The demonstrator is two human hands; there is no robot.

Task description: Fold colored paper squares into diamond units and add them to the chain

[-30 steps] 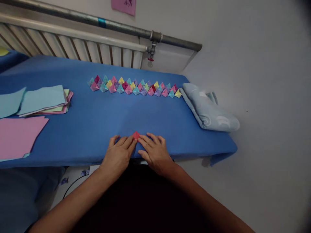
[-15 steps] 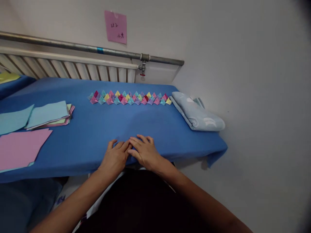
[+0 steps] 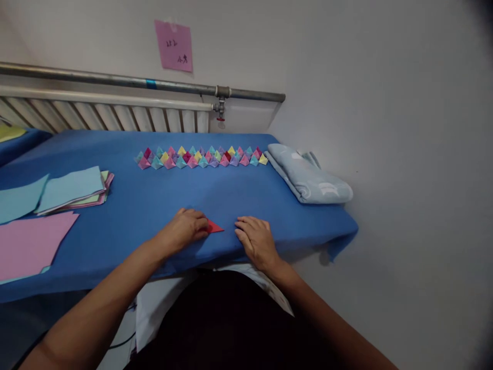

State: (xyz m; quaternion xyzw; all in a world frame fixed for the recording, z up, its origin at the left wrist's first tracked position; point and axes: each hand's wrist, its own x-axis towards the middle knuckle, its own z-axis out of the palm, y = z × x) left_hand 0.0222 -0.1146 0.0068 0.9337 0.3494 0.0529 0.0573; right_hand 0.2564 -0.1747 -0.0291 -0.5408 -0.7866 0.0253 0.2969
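A small red piece of folded paper (image 3: 215, 227) lies near the front edge of the table, with a pointed corner showing to the right. Over the rest of it my left hand (image 3: 188, 226) is closed, its curled fingers hiding that part. To the right of the red point, and apart from it, my right hand (image 3: 257, 240) rests on the blue cloth (image 3: 162, 190) with fingers loosely bent and nothing visible in them. Further back stand rows of small folded paper pieces (image 3: 202, 158) in pink, blue, yellow, purple and red.
Stacks of blue paper sheets (image 3: 71, 187) and pink paper sheets (image 3: 34, 241) lie at the left. A folded light-blue blanket (image 3: 308, 174) sits at the right end against the wall. Behind the table run a radiator (image 3: 115, 117) and a metal pipe (image 3: 103, 78).
My hands, together half a second ago, have come apart, left hand to the left and right hand to the right. The red folded paper, hidden before, now shows. The view has shifted slightly.
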